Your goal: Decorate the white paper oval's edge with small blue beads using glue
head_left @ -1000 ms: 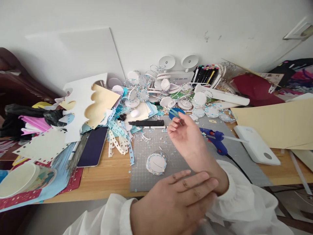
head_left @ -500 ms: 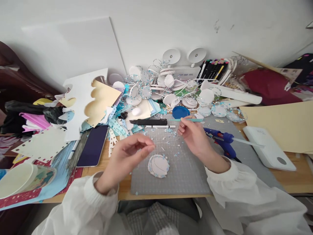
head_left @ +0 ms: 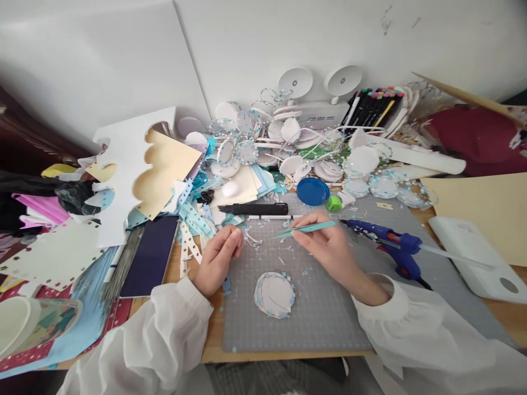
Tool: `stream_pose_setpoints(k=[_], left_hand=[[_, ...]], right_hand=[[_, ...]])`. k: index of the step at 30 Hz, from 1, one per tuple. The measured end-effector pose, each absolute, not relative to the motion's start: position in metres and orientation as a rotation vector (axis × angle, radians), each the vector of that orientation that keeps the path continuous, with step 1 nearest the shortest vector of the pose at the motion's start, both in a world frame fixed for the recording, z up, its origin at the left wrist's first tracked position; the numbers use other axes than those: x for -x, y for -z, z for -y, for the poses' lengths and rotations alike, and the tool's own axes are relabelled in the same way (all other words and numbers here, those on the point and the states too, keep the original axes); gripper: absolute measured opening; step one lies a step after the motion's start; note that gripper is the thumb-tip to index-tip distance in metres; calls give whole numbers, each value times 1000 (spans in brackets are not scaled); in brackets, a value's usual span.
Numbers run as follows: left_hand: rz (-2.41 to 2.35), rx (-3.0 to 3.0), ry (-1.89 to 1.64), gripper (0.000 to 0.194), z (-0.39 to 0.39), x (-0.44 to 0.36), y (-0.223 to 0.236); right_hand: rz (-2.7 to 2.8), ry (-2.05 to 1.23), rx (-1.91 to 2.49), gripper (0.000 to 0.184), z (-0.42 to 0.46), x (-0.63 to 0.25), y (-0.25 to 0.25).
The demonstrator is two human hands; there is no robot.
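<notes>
Teal tweezers (head_left: 310, 227) lie in the grip of my right hand (head_left: 329, 252), their points aimed left over the grey cutting mat (head_left: 325, 329). My left hand (head_left: 219, 255) is closed with thumb against curled fingers at the mat's left edge. Whatever it pinches, if anything, is hidden. A round white disc (head_left: 275, 295), edged with small blue and white bits, lies flat on the mat, below and between both hands. Pale paper scraps (head_left: 252, 240) are scattered just right of my left hand.
A black utility knife (head_left: 255, 209) and a blue lid (head_left: 313, 191) lie beyond my hands. Right of them rests a blue glue gun (head_left: 387, 241). A phone (head_left: 150, 255) lies left. Decorated white discs (head_left: 247, 152) pile up along the wall.
My left hand has closed and moved away from above the disc, outward to the mat's edge. My right hand has lowered the tweezers nearer the mat. The view has shifted slightly.
</notes>
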State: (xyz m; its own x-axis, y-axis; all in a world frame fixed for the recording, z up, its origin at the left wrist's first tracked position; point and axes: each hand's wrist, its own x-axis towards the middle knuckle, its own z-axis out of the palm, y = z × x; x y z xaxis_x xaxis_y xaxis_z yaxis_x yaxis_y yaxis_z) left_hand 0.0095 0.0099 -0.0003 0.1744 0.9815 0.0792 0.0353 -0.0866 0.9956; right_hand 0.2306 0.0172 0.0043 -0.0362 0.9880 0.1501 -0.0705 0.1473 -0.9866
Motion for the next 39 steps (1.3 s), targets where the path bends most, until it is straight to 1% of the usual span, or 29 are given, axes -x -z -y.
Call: stream_pose_setpoints(k=[6,12,27,34,39], left_hand=[[-1057,-1262,-1184,52,-14,-10,5],[-1006,-965,-1224,62,-19,-8,-1],[-938,-855,-1225,60,-22,-7,-1],[-832,-810,-1240,58,-22,-6,0],[-807,-817,-1228,57,-22,-3,4]], right_hand=[[1540,-1026,1079,6,-15,-221,9],[1557,-918,1143,6,-15,-221,11],[1723,-837,1111,2,-14,-216,14],[1777,-816,1110,7,-12,-216,16],[1693,-896,1143,7,-10,-217,14]])
